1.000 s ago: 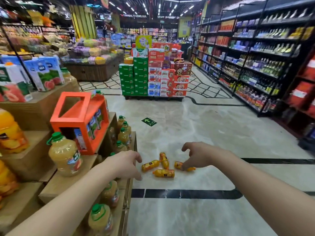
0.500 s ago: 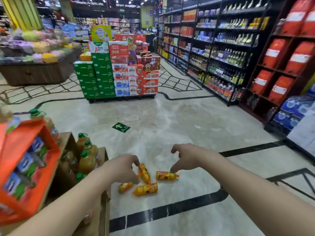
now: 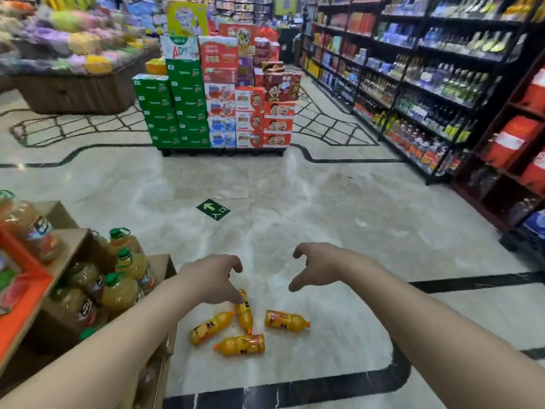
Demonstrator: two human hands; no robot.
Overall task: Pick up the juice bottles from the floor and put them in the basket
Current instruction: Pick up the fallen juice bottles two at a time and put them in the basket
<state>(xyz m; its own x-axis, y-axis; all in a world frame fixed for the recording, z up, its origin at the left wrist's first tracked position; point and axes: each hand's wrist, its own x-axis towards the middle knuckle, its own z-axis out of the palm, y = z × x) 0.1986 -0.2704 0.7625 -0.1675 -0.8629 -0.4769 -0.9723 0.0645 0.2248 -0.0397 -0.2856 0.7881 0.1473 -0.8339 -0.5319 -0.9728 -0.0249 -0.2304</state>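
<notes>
Reaching for four juice bottles (image 3: 239, 326) on floor.
Left hand (image 3: 211, 280), right hand (image 3: 320, 265) loosely curled, empty; best grasped mid-body, one apiece.

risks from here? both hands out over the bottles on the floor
1. The four juice bottles lie on their sides on the smooth floor, so a nudge may roll one away.
2. Three lie close together under the left hand, so its grip may knock a neighbour.
3. No basket is in view, so the drop-off spot is unknown. The right hand holds nothing.
</notes>
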